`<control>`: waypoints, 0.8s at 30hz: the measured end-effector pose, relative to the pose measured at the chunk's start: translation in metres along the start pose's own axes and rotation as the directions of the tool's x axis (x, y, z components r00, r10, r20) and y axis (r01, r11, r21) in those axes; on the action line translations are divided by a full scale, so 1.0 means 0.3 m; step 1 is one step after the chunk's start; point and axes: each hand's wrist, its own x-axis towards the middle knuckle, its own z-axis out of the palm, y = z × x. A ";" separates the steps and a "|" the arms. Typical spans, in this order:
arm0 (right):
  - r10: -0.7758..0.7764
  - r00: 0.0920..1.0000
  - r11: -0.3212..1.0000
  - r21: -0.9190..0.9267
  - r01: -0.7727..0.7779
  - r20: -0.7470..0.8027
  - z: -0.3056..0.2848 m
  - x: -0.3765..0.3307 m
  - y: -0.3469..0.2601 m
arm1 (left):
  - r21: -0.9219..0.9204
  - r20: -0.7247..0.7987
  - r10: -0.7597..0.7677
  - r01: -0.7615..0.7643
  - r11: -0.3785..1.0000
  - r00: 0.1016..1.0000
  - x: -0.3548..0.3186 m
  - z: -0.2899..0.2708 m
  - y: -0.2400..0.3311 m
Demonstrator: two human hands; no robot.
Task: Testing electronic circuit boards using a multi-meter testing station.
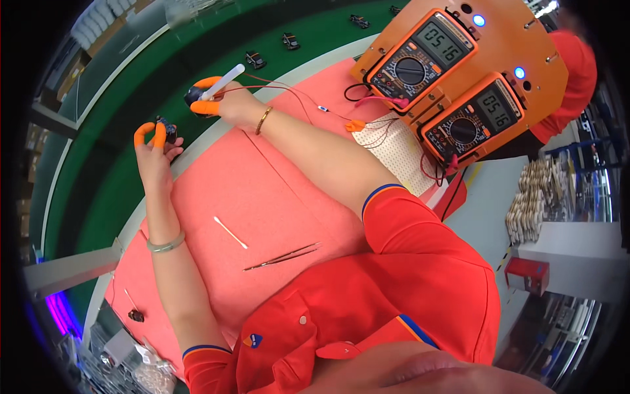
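My left hand (157,150), with orange finger cots, reaches over the green belt's edge. Its fingers are closed on a small black part (170,131) that resembles the little black pieces on the belt. Just right and farther off, my right hand (226,102) also wears orange finger cots. It grips a white stick (226,80) that points up and right. A dark rounded thing (193,96) shows at its fingertips; whether it is held or only touched I cannot tell. Thin red wires (289,87) run from near this hand toward the meters.
Two orange multimeters (410,71) are mounted on an orange stand (453,98) at the right. A cotton swab (230,232) and tweezers (281,257) lie on the pink mat (223,177). Several small black toy-car-like pieces (254,60) sit on the green belt (216,46). A perforated pad (394,151) lies nearby.
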 end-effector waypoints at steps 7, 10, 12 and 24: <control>0.002 0.999 1.000 0.020 -0.002 -0.038 -0.005 0.010 0.005 | -0.038 0.042 0.019 -0.017 0.999 0.999 -0.008 0.016 -0.001; 0.030 1.000 0.999 0.031 -0.030 -0.008 -0.009 0.019 0.003 | -0.078 0.018 0.021 -0.019 0.997 1.000 -0.013 0.017 0.004; 0.020 0.999 0.999 -0.048 -0.022 -0.034 -0.020 0.023 0.003 | -0.036 0.000 0.050 -0.050 0.998 0.999 -0.009 0.012 -0.003; 0.047 0.996 0.972 0.228 -0.062 0.070 -0.033 0.043 0.026 | -0.067 0.134 0.179 -0.172 0.983 0.975 0.000 -0.008 -0.032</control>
